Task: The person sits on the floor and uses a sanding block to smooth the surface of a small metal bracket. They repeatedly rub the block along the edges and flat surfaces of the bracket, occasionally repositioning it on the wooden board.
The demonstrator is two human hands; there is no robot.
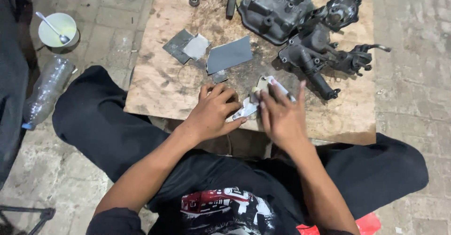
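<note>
Pale metal plate [256,101] is lying near the wooden board's [155,82] six o'clock edge; left hand [213,110] is pinning it with curled fingers, right hand [282,115] is pressing flat, fingers together. Dark engine parts [300,23] are sitting at one o'clock.

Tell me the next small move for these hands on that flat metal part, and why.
Probably one more rubbing stroke: the left hand pins the pale flat metal plate to the wooden board, the right hand presses on it, and sandpaper sheets lie close by.
</note>
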